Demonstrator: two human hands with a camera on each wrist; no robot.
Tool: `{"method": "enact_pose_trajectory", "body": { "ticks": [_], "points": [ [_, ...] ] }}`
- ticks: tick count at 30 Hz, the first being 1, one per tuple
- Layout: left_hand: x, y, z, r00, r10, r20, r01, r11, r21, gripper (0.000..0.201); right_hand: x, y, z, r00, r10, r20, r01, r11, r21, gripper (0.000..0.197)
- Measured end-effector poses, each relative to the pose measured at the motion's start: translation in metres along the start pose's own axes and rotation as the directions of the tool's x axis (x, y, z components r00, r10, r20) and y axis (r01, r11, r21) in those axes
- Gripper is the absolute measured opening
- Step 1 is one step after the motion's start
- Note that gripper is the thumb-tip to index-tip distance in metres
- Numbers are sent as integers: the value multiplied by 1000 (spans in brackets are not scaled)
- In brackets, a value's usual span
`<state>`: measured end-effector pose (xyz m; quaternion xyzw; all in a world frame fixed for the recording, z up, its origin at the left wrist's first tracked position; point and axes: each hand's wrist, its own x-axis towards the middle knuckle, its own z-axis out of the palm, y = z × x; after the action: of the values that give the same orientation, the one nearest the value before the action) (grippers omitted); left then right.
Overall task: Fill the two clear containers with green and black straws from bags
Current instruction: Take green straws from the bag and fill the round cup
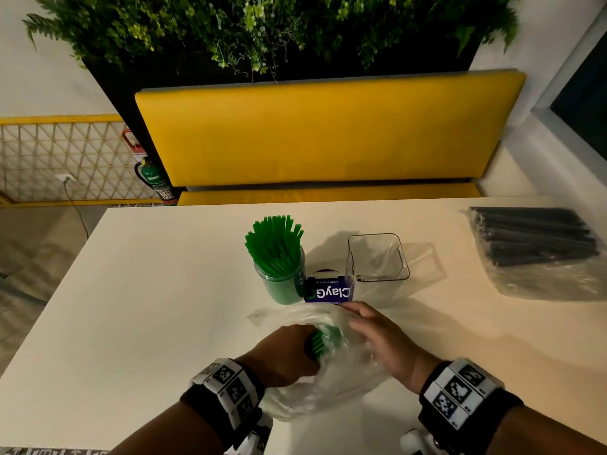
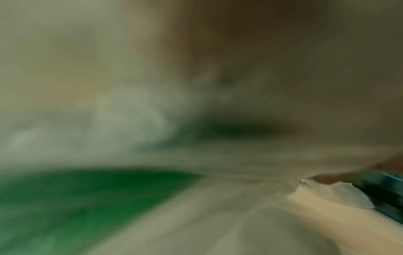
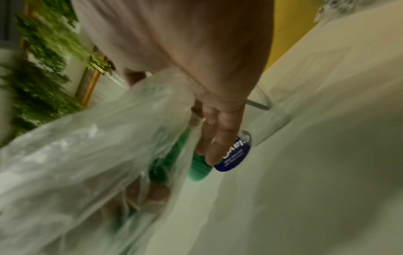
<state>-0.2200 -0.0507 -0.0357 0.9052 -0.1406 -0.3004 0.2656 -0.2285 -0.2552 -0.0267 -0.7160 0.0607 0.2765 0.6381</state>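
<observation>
On the white table (image 1: 164, 290), my left hand (image 1: 295, 349) reaches into a crumpled clear plastic bag (image 1: 328, 389) and grips a bundle of green straws (image 1: 325, 338). My right hand (image 1: 371, 330) lies on the bag's right side with its fingers straight. The right wrist view shows those fingers (image 3: 220, 138) stretched along the plastic bag (image 3: 87, 155) above the green straw ends (image 3: 200, 170). A round clear container (image 1: 282, 280) packed with upright green straws stands just beyond the bag. To its right is an empty square clear container (image 1: 377, 261). The left wrist view is a blur with a green patch (image 2: 76, 207).
A bag of black straws (image 1: 538, 247) lies at the table's far right. A small blue-labelled object (image 1: 328, 292) sits between the two containers, close to my right fingertips. A yellow bench (image 1: 328, 133) and plants stand behind the table.
</observation>
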Motion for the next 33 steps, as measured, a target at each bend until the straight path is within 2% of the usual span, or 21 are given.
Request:
{"method": "enact_pose_trajectory", "body": {
  "ticks": [2, 4, 5, 6, 8, 10, 12, 13, 14, 16, 18, 20, 22, 23, 24, 26, 28, 30, 33],
  "points": [
    [2, 5, -2, 1000, -14, -6, 14, 1000, -14, 22, 2, -1, 1, 998, -61, 1, 60, 989, -135, 23],
    [3, 6, -4, 999, -41, -8, 41, 999, -21, 18, 5, -2, 0, 994, -92, -63, 74, 966, -250, 13],
    [3, 5, -5, 998, -55, -7, 55, 998, -5, 14, 7, -1, -4, 989, -104, -108, 75, 967, -244, 7],
    [2, 2, -7, 998, -63, -8, 63, 998, 16, 9, 10, 1, -7, 982, -103, -159, 64, 971, -230, 10],
    [-2, -4, -9, 998, -65, -23, 65, 998, 18, 11, 14, 7, -14, 971, -43, -234, -6, 979, -202, 16],
    [-8, -5, -9, 998, -42, -45, 37, 993, -109, 12, 17, 18, -23, 960, 16, -280, -114, 935, -337, 17],
    [-13, -3, -10, 997, -1, -80, -24, 951, -307, 12, 16, 29, -30, 968, 62, -244, -194, 800, -568, 13],
    [-13, -3, -11, 996, 4, -93, -39, 923, -383, 12, 13, 31, -32, 976, 77, -203, -189, 758, -625, 18],
    [-14, -2, -12, 995, 6, -104, -50, 903, -427, 16, 10, 34, -34, 989, 64, -135, -134, 778, -613, 31],
    [-12, -5, -13, 992, 5, -127, -65, 878, -474, 23, 4, 29, -27, 999, -41, -15, 32, 920, -392, 54],
    [-8, -5, -11, 989, 1, -151, -82, 845, -529, 16, 5, 20, -14, 987, -147, 58, 155, 975, -159, 55],
    [-5, -1, -8, 978, -10, -208, -115, 806, -581, 7, 8, 19, -4, 972, -208, 111, 226, 957, -184, 44],
    [-3, 4, -9, 958, -52, -282, -150, 748, -647, 7, 15, 27, -1, 955, -285, 79, 292, 866, -407, 24],
    [-3, 6, -12, 943, -79, -324, -177, 705, -686, 8, 17, 30, -2, 949, -309, 62, 288, 774, -564, 14],
    [-3, 9, -18, 922, -115, -370, -212, 651, -729, 11, 19, 33, -4, 950, -306, 55, 255, 665, -702, 10],
    [-6, 12, -35, 867, -196, -458, -307, 512, -802, 19, 18, 35, -10, 987, -161, 10, 84, 459, -884, 20],
    [-13, 14, -57, 815, -237, -530, -419, 391, -819, 16, 17, 34, -13, 998, -29, -47, -38, 260, -965, 24],
    [-18, 16, -79, 767, -249, -592, -517, 309, -799, 11, 17, 30, -14, 998, 22, -57, -60, 169, -984, 27],
    [-21, 16, -109, 710, -292, -640, -623, 162, -765, 15, 20, 18, -10, 999, 39, -1, -3, 64, -998, 35]
  ]
}}
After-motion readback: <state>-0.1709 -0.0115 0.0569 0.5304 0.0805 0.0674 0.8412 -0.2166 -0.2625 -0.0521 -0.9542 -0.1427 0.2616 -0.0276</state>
